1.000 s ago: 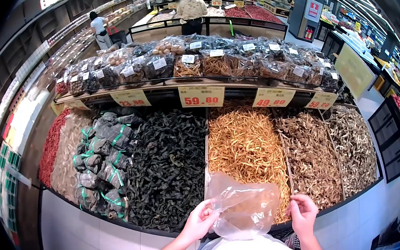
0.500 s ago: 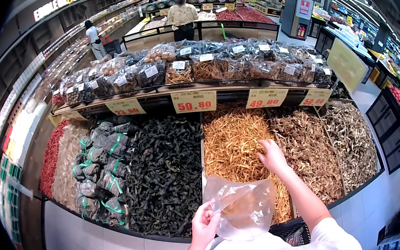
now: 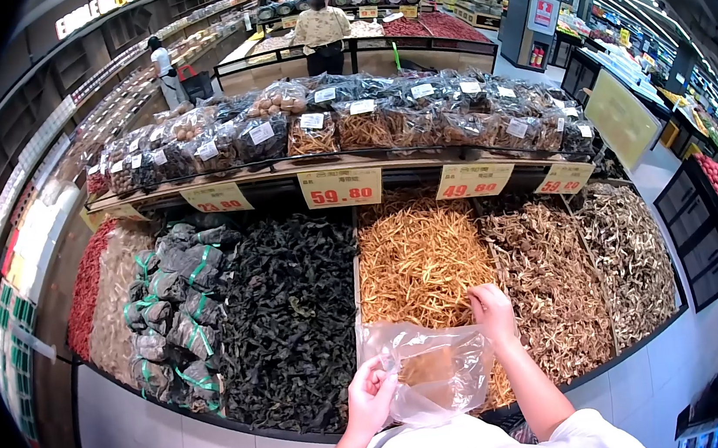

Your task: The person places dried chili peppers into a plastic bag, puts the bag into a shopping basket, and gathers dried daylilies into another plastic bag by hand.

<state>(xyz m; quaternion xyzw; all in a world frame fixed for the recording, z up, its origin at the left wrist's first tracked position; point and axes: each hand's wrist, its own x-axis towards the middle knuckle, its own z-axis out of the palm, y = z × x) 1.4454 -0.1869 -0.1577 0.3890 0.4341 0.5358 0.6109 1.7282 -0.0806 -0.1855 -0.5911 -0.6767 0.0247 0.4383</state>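
Observation:
My left hand [image 3: 371, 392] pinches the edge of a clear plastic bag [image 3: 430, 396], which hangs open in front of my body. Over the front part of the golden dried strips [image 3: 418, 248] is my right hand [image 3: 494, 313], just beyond the bag's right upper edge. Its fingertips are drawn together; whether a strip is between them is too small to make out. Left of the golden strips lies a bin of black dried fungus [image 3: 290, 319]. Brown dried strips [image 3: 544, 279] fill the bin to the right.
Packaged dried goods [image 3: 314, 128] line a raised shelf behind the bins, with price cards [image 3: 340, 188] along its front. Bundles tied with green ribbon [image 3: 180, 308] lie at left. Two people stand farther back, one by another display [image 3: 412, 65].
My right hand has drawn back toward me from the golden strips, and its fingers have closed together. The bag's mouth has spread wider. My left hand keeps its hold.

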